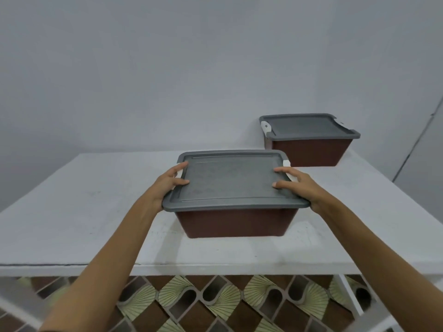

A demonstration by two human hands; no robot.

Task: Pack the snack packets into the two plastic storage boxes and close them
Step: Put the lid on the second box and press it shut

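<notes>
A brown plastic storage box (236, 222) with a grey lid (230, 182) stands near the middle of the white table (84, 212). My left hand (167, 185) grips the lid's left edge over its white latch, thumb on top. On the opposite edge my right hand (297, 185) grips the lid over the white latch there, fingertips on the lid. A second brown box (309, 149) with a grey lid (306, 127) sits at the table's far right against the wall, its white latch (266, 127) showing. No snack packets are visible.
A plain grey wall rises right behind the table. The table's front edge runs across the lower view, with a patterned brown and green tiled floor (191, 303) below it. A white table leg (347, 295) shows at lower right.
</notes>
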